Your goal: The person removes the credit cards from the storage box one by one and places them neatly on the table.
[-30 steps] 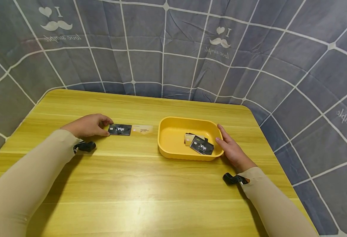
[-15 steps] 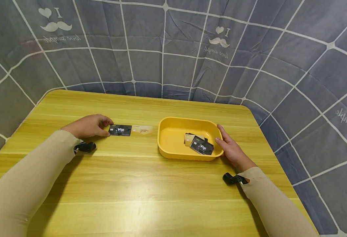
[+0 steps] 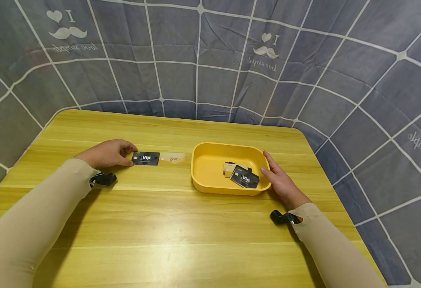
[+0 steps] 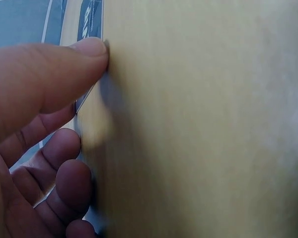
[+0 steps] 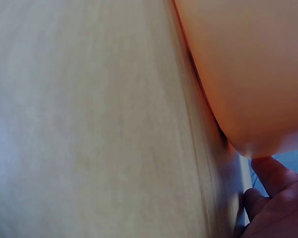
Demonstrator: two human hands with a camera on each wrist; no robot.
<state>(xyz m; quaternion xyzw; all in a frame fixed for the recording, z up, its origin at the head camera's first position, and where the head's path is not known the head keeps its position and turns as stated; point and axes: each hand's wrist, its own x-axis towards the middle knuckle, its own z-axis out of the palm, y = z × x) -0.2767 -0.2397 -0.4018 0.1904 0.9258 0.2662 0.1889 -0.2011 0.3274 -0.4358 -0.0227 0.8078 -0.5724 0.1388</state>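
my left hand (image 3: 110, 153) pinches the left end of a black rectangular vip card (image 3: 146, 159) lying flat on the yellow wood-grain table (image 3: 160, 224), just beside a cream-and-gold card (image 3: 173, 158); my right hand (image 3: 285, 185) grips the right end of a yellow rounded plastic tray (image 3: 207, 170) holding overlapping cards (image 3: 245, 177).

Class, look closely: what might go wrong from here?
The left hand, gripping the black rectangular VIP card, might shift the neighbouring pale gold rectangular card too.
The overlapping black and gold cards inside the yellow rectangular tray might slide if the right hand, holding that tray, tilts it.
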